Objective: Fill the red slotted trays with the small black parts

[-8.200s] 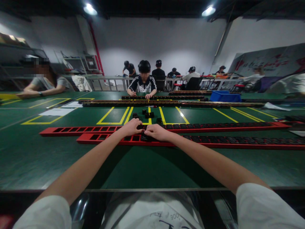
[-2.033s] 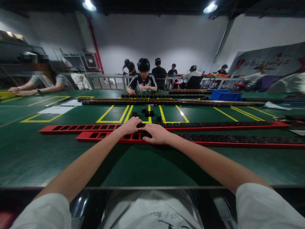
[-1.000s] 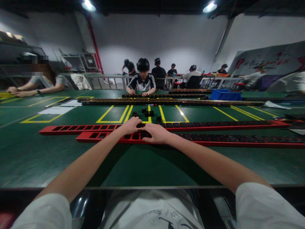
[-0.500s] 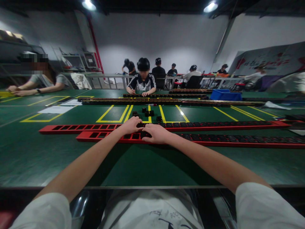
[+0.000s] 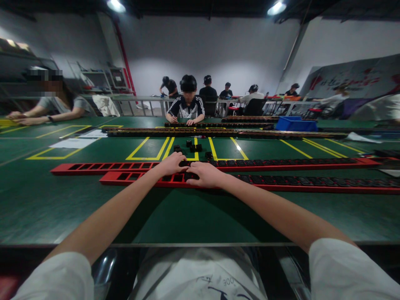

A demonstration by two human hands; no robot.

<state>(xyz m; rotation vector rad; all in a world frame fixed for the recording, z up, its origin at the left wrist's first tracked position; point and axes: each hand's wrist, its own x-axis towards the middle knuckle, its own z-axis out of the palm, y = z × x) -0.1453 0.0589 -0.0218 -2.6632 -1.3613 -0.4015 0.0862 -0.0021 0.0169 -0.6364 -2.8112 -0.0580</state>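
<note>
Two long red trays with square slots lie across the table, a rear red tray (image 5: 59, 169) and a front red tray (image 5: 108, 180). Their right lengths hold black square pieces (image 5: 281, 180), while several slots on the left are bare. Over the front tray, my right hand (image 5: 205, 174) is closed around a black block (image 5: 191, 176) at its slots. My left hand (image 5: 171, 164) reaches over the rear tray, fingers curled together against the right fingertips; what they pinch is hidden. Just beyond the hands sit several loose black blocks (image 5: 196, 148).
Long dark strips (image 5: 175, 132) run across the table farther back, with a blue bin (image 5: 295, 124) behind them at right. White papers (image 5: 75, 143) lie at left. A co-worker (image 5: 187, 108) sits opposite; another person (image 5: 59, 104) is at far left.
My hands stay almost in the same place over the trays. The dark strip in front of the co-worker opposite has shifted slightly to the right.
</note>
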